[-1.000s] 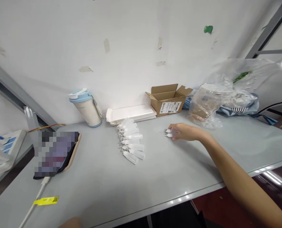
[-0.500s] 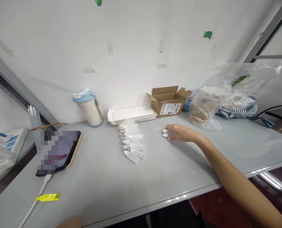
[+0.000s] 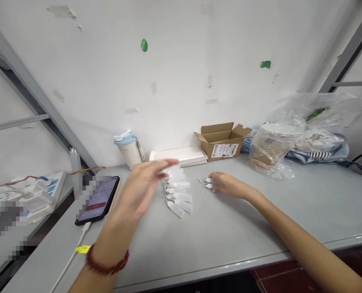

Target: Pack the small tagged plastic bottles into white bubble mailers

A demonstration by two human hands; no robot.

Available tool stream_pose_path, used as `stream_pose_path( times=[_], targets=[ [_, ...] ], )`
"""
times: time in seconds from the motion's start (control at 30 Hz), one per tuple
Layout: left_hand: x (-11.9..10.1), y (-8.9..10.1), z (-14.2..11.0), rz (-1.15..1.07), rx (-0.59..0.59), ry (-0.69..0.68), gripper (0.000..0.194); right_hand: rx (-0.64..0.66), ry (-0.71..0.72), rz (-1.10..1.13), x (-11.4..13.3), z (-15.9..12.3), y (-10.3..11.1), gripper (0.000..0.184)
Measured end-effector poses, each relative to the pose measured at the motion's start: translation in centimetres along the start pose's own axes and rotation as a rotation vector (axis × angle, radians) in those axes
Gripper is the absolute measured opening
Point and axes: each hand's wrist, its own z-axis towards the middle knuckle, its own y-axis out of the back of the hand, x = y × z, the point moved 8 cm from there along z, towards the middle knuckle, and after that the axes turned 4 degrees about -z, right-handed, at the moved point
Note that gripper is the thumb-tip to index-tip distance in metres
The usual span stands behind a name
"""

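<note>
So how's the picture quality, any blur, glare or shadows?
Head view: the bare left hand looks motion-blurred; head view: a soft shadow lies beneath the bare right hand and forearm; head view: glare streaks the shiny grey tabletop's front edge, and pixelation covers part of the black-edged phone.

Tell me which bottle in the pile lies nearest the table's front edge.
The bottle at the near end, its base slanting down to the right; the others lie farther back.

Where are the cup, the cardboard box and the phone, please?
Cup (image 3: pixel 130 153): head view, its pale body.
Cardboard box (image 3: pixel 212 152): head view, front side.
Phone (image 3: pixel 103 199): head view, its screen.
</note>
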Motion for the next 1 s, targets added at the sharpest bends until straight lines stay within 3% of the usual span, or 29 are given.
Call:
stream_pose_path(
  times=[0.13, 0.27, 0.53, 1.0],
  targets=[
    [6.4, -1.7, 2.0, -0.111, 0.102, 0.265, 0.019, -0.032, 0.068, 0.012, 1.2, 0.1, -0.4, 0.037],
    [8.9, -1.9, 1.9, -0.162, 0.144, 0.346, 0.020, -0.061, 0.090, -0.016, 1.6, -0.1, -0.4, 0.035],
    [7.9, -1.9, 0.0, -0.146, 0.180, 0.354, 0.023, -0.046, 0.110, -0.016, 2.3, -0.2, -0.9, 0.038],
    [6.1, -1.8, -1.0, -0.140, 0.222, 0.297, 0.013, -0.050, 0.113, -0.026, 2.0, -0.2, -1.1, 0.036]
  ],
)
